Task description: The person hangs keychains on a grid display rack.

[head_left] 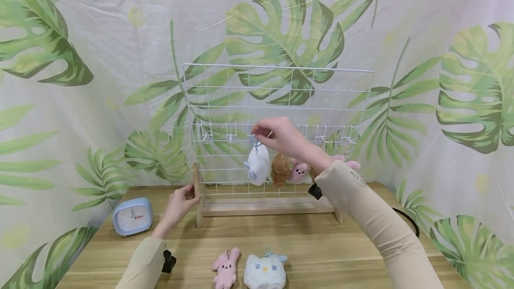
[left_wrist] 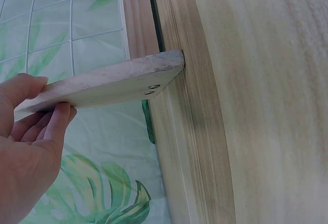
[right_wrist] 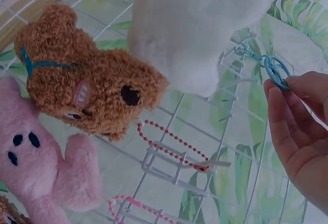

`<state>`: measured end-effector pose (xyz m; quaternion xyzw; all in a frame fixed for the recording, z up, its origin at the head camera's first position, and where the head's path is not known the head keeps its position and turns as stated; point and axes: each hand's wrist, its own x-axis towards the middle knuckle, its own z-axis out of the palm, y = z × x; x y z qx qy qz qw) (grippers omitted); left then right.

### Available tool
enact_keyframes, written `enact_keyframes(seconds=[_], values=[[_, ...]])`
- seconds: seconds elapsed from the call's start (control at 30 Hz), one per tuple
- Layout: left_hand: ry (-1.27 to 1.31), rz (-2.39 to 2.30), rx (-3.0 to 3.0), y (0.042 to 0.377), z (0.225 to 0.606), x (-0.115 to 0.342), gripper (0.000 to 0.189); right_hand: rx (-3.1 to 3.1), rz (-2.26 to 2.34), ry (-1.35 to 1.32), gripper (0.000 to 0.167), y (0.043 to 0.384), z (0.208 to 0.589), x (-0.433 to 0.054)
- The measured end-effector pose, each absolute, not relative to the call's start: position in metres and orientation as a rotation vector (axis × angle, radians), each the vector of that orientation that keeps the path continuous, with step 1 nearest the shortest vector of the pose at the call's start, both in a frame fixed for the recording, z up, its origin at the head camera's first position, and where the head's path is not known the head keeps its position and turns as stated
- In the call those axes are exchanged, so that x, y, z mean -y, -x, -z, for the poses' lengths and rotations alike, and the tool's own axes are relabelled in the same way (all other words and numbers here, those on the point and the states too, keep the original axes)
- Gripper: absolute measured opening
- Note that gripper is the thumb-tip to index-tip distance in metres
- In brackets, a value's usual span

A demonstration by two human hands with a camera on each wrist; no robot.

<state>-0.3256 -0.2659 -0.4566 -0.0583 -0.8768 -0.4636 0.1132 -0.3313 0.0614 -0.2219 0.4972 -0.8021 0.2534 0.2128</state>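
My right hand (head_left: pixel 281 135) pinches the light-blue key ring (right_wrist: pixel 277 73) of a white plush keychain (head_left: pixel 259 164) between thumb and fingertips. The plush hangs below on its short blue chain, in front of the white wire grid rack (head_left: pixel 218 155), near its row of hooks. To its right, a brown curly plush (right_wrist: pixel 92 75) and a pink plush (right_wrist: pixel 31 152) hang close together; a red bead chain (right_wrist: pixel 161 131) loops over a hook. At the rack's left end, my left hand (head_left: pixel 178 204) grips the wooden side post (left_wrist: pixel 113 78), thumb on one side and fingers on the other.
White hooks (head_left: pixel 230 136) line the grid left of the plush. A pink rabbit plush (head_left: pixel 225 269) and a white cat plush (head_left: pixel 265 272) lie on the wooden table (head_left: pixel 309 249) in front. Left stands a blue clock (head_left: pixel 133 217); a black cable (head_left: pixel 409 220) curves at the right edge.
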Motion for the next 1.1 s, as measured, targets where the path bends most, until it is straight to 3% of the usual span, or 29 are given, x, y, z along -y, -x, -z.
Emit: enact_keyframes(seconds=[0.53,1.1], values=[[0.16,1.385,2.588,0.327,0.456,0.266,0.051,2.369,-0.649,-1.284,0.011,0.356,0.228,-0.059],[0.164,1.381,2.576,0.327,0.457,0.266,0.051,2.46,-0.613,-1.216,0.012,0.357,0.231,-0.056]])
